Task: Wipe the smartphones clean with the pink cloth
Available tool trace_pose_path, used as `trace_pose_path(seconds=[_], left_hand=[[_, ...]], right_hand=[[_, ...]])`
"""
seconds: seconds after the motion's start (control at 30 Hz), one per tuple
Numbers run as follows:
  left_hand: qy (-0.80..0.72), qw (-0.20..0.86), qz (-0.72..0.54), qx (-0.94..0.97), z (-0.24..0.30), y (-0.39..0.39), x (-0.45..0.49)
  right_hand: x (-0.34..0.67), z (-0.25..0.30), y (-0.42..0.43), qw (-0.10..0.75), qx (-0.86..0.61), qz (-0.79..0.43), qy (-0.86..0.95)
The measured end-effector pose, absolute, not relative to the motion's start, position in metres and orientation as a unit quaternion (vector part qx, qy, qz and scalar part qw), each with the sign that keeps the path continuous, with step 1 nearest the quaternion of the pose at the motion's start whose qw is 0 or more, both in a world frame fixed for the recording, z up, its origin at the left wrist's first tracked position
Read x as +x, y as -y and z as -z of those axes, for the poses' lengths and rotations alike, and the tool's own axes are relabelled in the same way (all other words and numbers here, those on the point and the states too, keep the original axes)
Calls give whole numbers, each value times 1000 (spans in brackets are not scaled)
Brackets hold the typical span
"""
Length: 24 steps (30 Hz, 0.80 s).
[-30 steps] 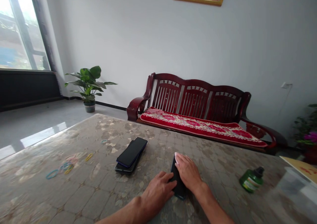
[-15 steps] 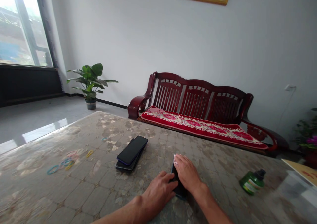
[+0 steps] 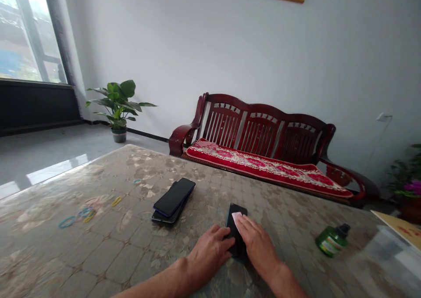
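A black smartphone (image 3: 233, 209) lies face up on the table in front of me, its middle partly covered by my hands. My left hand (image 3: 212, 247) grips its left edge, with thumb and fingertips on the phone. Under the fingers of my right hand (image 3: 255, 237) is a small pale pink cloth (image 3: 236, 217), pressed flat against the screen. To the left, a dark phone with a blue edge (image 3: 174, 197) rests askew on top of another phone (image 3: 161, 220).
Several coloured rubber bands (image 3: 86, 213) lie on the left of the patterned tabletop (image 3: 108, 256). A green pump bottle (image 3: 332, 240) stands at right, beside a clear plastic box (image 3: 386, 249). Beyond the table are a wooden bench (image 3: 256, 107) and a potted plant (image 3: 119, 109).
My right hand has slid down the phone toward me with the pink cloth, uncovering the phone's far end. My left hand stays at the left edge. The view has shifted slightly.
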State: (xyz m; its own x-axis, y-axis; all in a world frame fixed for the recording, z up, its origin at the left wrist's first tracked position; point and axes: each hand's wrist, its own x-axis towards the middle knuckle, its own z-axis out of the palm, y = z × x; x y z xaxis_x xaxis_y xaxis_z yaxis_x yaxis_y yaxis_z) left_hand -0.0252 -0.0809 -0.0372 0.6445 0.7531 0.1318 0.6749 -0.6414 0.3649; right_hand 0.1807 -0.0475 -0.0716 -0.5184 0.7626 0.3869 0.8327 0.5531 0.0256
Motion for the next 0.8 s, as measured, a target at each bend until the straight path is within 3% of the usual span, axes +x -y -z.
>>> trace_pose_path(seconds=[0.23, 0.57, 0.8], left_hand=[[-392, 143, -148, 897, 40, 80, -26], [-402, 147, -170, 887, 52, 80, -27], [-399, 149, -164, 890, 46, 81, -27]], right_hand=[[177, 85, 62, 138, -489, 162, 846], [181, 70, 13, 113, -535, 130, 827], [181, 75, 48, 109, -532, 122, 831]])
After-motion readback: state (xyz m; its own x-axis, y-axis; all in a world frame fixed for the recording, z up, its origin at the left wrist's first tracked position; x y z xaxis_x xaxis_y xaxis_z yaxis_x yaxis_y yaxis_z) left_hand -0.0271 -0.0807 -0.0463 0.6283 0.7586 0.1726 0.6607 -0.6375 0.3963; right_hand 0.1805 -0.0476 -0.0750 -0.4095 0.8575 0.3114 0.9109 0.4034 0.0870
